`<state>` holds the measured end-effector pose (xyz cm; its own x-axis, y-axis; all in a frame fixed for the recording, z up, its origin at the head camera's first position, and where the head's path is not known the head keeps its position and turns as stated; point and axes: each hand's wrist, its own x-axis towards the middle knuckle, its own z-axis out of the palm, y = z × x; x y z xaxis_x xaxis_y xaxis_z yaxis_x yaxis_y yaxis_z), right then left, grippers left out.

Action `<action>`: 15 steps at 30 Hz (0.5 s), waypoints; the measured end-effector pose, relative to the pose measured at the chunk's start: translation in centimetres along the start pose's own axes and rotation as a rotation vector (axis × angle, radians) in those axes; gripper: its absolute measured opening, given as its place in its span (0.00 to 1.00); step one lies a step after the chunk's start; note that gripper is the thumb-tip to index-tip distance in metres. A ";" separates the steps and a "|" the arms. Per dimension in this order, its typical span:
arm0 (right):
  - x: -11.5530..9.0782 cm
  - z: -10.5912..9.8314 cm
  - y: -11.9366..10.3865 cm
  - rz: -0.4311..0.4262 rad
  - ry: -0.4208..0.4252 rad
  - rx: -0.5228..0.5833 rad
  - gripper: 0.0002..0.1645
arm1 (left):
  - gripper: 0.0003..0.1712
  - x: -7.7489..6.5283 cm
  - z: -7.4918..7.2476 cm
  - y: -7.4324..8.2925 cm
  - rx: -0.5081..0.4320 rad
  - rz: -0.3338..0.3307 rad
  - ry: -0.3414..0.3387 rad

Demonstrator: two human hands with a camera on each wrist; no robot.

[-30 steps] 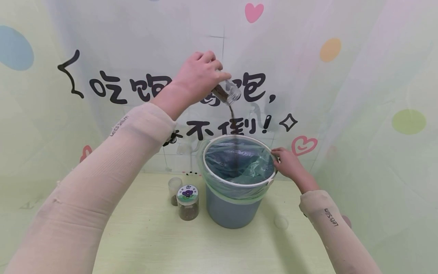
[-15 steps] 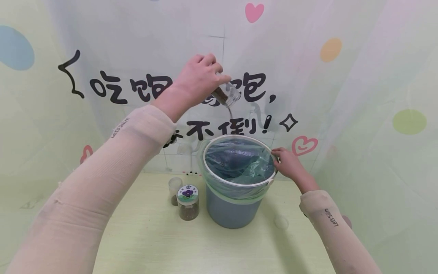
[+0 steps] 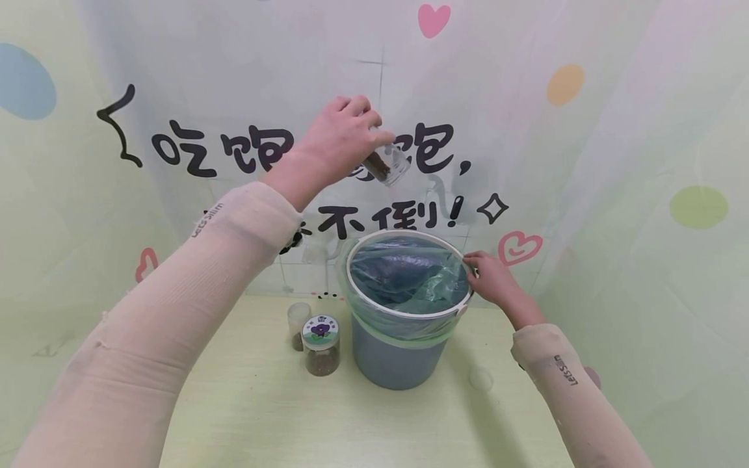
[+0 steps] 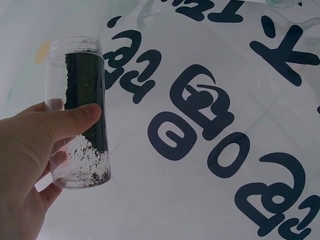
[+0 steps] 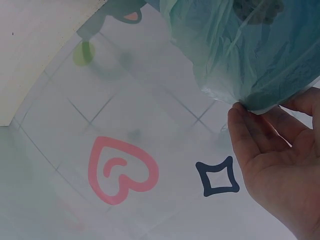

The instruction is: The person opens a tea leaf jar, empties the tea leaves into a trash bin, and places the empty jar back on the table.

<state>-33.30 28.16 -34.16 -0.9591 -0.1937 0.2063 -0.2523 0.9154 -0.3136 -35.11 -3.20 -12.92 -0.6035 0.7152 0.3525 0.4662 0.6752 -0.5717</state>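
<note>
In the head view my left hand (image 3: 345,133) grips a clear jar (image 3: 393,170), tilted mouth-down above a blue trash bin (image 3: 398,364). Dark loose grains fill one side of the jar (image 4: 85,82), as the left wrist view shows, with the thumb laid across its wall. No grains are visible falling from the mouth. A translucent green bag (image 3: 404,333) lines the bin and folds over its white rim. At the rim's right side, my right hand (image 3: 491,279) holds the edge through the bag (image 5: 225,65), with thumb and fingers on either side.
Left of the bin stands a lidded jar (image 3: 322,361) with a purple flower label and dark contents. A second clear container (image 3: 299,318) is just behind it. A round clear lid (image 3: 481,379) lies on the pale table (image 3: 281,422) to the right. A printed curtain hangs behind.
A dark stream ran from the jar into the bin a second ago, thinned half a second ago, and is now gone. The right hand has stayed at the rim.
</note>
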 end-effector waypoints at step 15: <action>0.2 0.1 0.1 0.007 -0.009 0.007 0.24 | 0.32 0.0 0.5 0.3 0.010 0.005 -0.037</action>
<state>-33.54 28.19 -34.28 -0.9621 -0.1903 0.1955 -0.2463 0.9142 -0.3219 -35.32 -3.03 -13.48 -0.6249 0.7112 0.3220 0.4629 0.6697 -0.5807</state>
